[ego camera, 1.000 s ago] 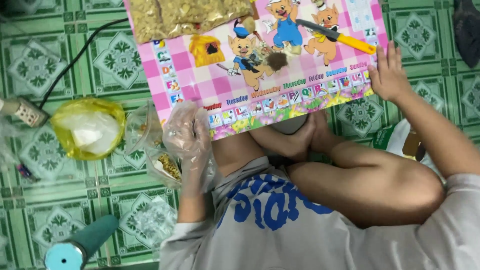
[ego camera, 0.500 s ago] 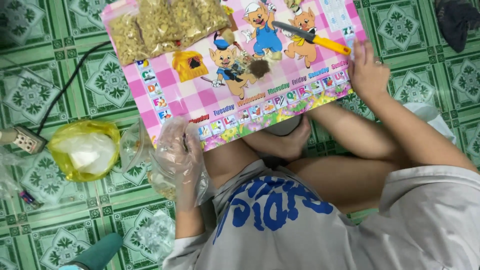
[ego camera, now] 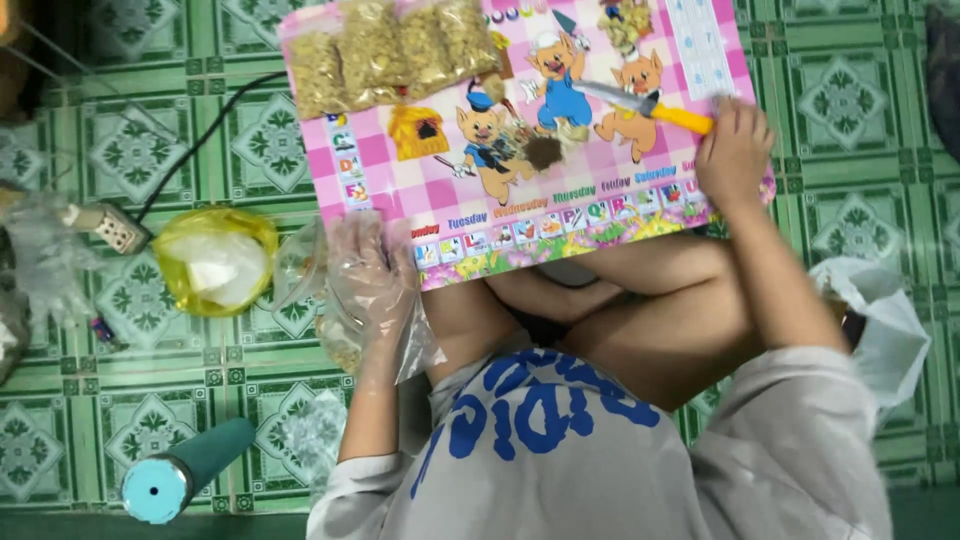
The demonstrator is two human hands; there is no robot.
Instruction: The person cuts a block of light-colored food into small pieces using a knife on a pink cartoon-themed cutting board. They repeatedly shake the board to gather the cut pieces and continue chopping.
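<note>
Head view, looking straight down at the seated person's lap and a green patterned tile floor (ego camera: 860,130). Landmark: the pink checked cartoon board (ego camera: 400,150) lying across the knees. My left hand (ego camera: 372,275), in a clear plastic glove, sits at the board's near-left corner, fingers spread and loose, closed on nothing; it rests over a clear plastic bag (ego camera: 335,320) with pale crumbly contents, just off the board's left edge. My right hand (ego camera: 732,152) lies on the board's right part, fingers curled down; whether its grip pinches anything I cannot tell. Just beyond that hand, on the board, a knife with a yellow handle (ego camera: 655,106) lies slantwise, handle end touching or nearly touching the fingers, blade pointing toward the board's middle. At the board's far-left corner, a row of clear packets of yellowish flakes (ego camera: 395,50) lie side by side. A small dark clump (ego camera: 543,152) lies near the board's centre. Left of the board on the floor: a yellow plastic bag (ego camera: 215,260) with something white inside, then a white plug block (ego camera: 115,228) with a black cord (ego camera: 200,140) running toward the board's far-left. Well off the board's near-left corner, a teal cylinder (ego camera: 190,468) lies on the floor. Right of the board's near side, a white plastic bag (ego camera: 885,320) beside the right forearm.
</note>
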